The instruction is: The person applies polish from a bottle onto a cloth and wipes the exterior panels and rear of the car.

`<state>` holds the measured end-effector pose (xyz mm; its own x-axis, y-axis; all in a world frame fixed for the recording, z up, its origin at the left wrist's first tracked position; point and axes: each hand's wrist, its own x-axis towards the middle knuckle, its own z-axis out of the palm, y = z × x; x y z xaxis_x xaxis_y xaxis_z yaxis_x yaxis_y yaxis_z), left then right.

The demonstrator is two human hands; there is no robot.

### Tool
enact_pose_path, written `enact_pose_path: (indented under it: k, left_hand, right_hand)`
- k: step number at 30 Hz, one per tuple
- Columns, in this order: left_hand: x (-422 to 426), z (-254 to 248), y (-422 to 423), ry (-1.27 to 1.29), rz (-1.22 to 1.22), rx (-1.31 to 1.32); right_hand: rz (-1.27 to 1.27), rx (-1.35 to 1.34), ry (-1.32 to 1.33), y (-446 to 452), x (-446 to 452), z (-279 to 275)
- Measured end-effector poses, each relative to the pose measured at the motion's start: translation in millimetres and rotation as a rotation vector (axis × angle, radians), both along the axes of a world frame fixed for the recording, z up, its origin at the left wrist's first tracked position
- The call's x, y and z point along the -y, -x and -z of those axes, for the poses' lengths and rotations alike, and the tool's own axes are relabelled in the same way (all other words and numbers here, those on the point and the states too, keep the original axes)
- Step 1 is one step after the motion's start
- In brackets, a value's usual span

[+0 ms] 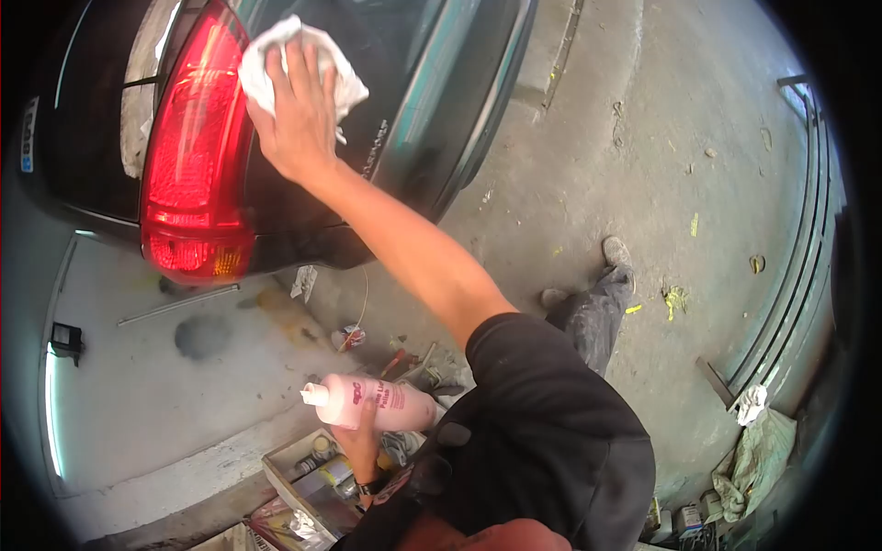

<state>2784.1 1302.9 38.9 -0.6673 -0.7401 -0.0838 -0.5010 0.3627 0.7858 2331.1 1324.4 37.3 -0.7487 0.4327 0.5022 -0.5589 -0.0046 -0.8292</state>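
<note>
My right hand [299,138] presses a crumpled white cloth [347,90] against the dark rear body panel [358,138] of a car, its fingers spread over the cloth. Just left of the cloth is the red tail light [197,156], with an orange section at its lower end. Low in the view, my left hand [360,443] is wrapped round a pink polish bottle [412,409]. The bottle lies tilted almost sideways, its white cap pointing left. Part of the left hand's fingers is hidden behind the bottle.
Below the bottle stands a wooden crate [287,487] of cans and bottles. A metal rack [799,248] runs along the right, with a pale sack [758,459] at its lower end. Yellow scraps [675,300] lie on the concrete floor [680,184]. A person's leg [593,321] shows near the middle.
</note>
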Motion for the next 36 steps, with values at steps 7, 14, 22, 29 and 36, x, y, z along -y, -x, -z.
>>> enact_pose_path:
  k: [7,14,22,29,36]
  left_hand:
    - [-4,-11,27,-0.055,0.093,-0.065]
    - [5,-6,18,-0.138,0.059,-0.120]
    - [14,-3,12,-0.125,0.085,-0.139]
    - [1,-7,8,-0.117,0.038,-0.237]
    - [-4,17,-14,-0.199,-0.004,-0.190]
  right_hand:
    - [-0.294,-0.317,-0.434,-104,37,81]
    - [0.008,-0.247,-0.083,52,-52,9]
    - [-0.173,-0.233,-0.514,-57,14,37]
    - [-0.452,-0.714,-1.114,-65,10,161]
    - [-0.118,-0.421,-0.596,9,-29,52]
